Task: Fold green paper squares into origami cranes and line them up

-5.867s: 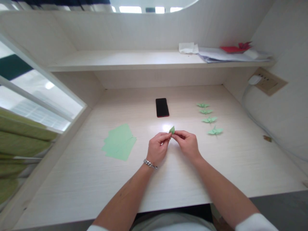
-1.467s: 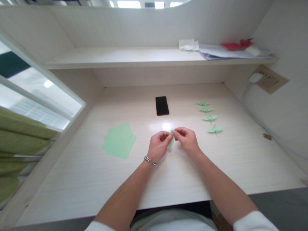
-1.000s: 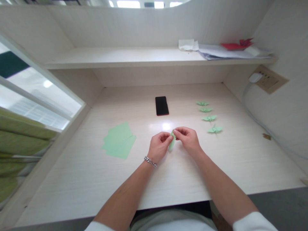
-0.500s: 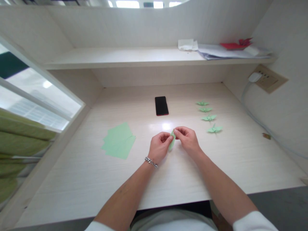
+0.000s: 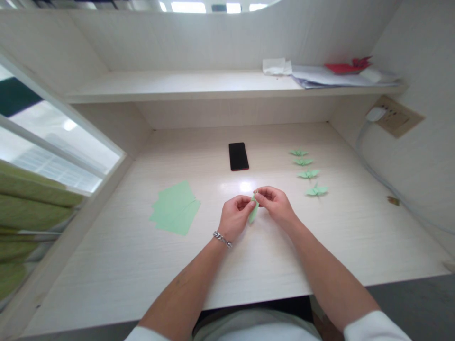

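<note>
A small folded piece of green paper (image 5: 253, 215) is held between my two hands above the desk, its narrow pointed end hanging down. My left hand (image 5: 235, 215), with a silver chain bracelet at the wrist, pinches its left side between thumb and fingers. At its top edge, my right hand (image 5: 275, 203) grips the paper with thumb and forefinger. My fingertips hide part of the folds. Off to the right, several folded green paper cranes (image 5: 316, 190) stand in a column. Loose green paper sheets (image 5: 174, 210) lie overlapping to the left.
A black phone (image 5: 238, 157) lies on the desk (image 5: 142, 279) beyond my hands. The shelf (image 5: 177, 84) above carries papers (image 5: 323, 78) and a red folded paper (image 5: 361, 62). A white cable (image 5: 382, 180) runs down the right side from a wall socket (image 5: 401, 118).
My right hand has shifted very slightly left along the top of the folded green paper. My left hand keeps its pinch, nearly still.
</note>
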### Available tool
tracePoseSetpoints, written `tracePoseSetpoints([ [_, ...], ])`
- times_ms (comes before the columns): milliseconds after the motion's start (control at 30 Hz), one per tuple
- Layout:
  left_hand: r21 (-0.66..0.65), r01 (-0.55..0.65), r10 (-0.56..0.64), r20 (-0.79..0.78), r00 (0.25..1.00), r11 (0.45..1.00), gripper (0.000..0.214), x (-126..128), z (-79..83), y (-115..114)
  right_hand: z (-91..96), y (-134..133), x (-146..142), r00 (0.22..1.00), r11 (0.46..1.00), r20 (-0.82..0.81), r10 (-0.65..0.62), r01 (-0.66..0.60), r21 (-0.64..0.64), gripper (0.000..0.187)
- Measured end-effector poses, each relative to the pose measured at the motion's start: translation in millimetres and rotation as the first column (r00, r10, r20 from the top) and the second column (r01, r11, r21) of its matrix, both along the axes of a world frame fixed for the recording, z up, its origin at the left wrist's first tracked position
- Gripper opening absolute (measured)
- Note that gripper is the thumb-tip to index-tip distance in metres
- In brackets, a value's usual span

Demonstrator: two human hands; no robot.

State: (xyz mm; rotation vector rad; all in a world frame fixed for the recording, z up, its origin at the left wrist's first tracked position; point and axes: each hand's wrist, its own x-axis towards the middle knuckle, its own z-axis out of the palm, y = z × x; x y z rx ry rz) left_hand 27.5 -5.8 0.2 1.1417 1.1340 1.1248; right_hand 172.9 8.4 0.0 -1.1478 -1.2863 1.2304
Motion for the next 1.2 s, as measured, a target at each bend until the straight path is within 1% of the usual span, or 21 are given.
tracePoseSetpoints([
  [100, 0.014, 0.006, -0.005, -0.007, 1.0, 1.0, 0.025, -0.2, -0.3, -0.2, 0.5, 0.3, 2.0, 0.998, 1.0, 0.058, 0.024, -0.025, 0.016, 0.021],
  [267, 0.009, 0.018, -0.018, -0.026, 1.0, 1.0, 0.026, 0.5, -0.7, -0.5, 1.1, 0.2, 3.4, 0.995, 1.0, 0.098, -0.002, 0.0, 0.027, 0.017],
  [400, 0.017, 0.024, -0.023, -0.04, 0.999, 1.0, 0.025, 0.8, 1.1, -1.3, 0.0, 0.6, 3.1, 0.998, 1.0, 0.065, -0.007, 0.007, 0.0, 0.021],
  [567, 0.013, 0.026, -0.025, -0.053, 0.998, 1.0, 0.025, 1.9, 2.7, -2.4, 0.7, -0.3, 3.6, 0.998, 0.998, 0.027, -0.061, 0.062, -0.008, 0.022],
  [667, 0.004, 0.034, -0.034, -0.045, 0.998, 0.999, 0.024, 2.6, 3.0, -2.3, 2.4, -1.0, 4.1, 0.998, 0.998, -0.001, -0.058, 0.058, -0.024, 0.023],
  [833, -0.022, 0.038, -0.038, -0.014, 0.999, 0.999, 0.025, 2.1, 3.0, -2.1, 4.9, -0.9, 3.1, 0.996, 0.996, 0.016, -0.084, 0.084, -0.015, 0.023],
  [900, -0.032, 0.035, -0.035, 0.002, 0.999, 0.999, 0.026, 1.2, 1.9, -1.7, 5.2, -0.5, 2.8, 0.998, 0.997, -0.004, -0.059, 0.059, -0.048, 0.026],
  [1000, -0.037, 0.018, -0.018, -0.002, 1.0, 0.999, 0.026, -0.3, -0.5, -0.4, 4.2, 0.2, 3.4, 1.0, 0.993, -0.015, 0.026, -0.027, -0.115, 0.03],
  [1067, -0.026, 0.011, -0.011, -0.016, 1.0, 1.0, 0.027, -1.0, -1.7, 0.4, 3.1, 0.4, 4.3, 0.998, 0.994, 0.035, 0.051, -0.048, -0.094, 0.026],
  [1133, -0.015, 0.014, -0.014, -0.023, 1.0, 1.0, 0.028, -1.2, -1.9, 0.8, 2.0, 0.5, 5.2, 0.995, 0.999, 0.097, 0.031, -0.027, -0.041, 0.022],
  [1200, -0.012, 0.02, -0.02, -0.026, 0.999, 1.0, 0.029, -1.1, -1.2, 0.6, 1.2, 0.8, 5.8, 0.992, 1.0, 0.126, 0.001, 0.0, -0.013, 0.021],
])
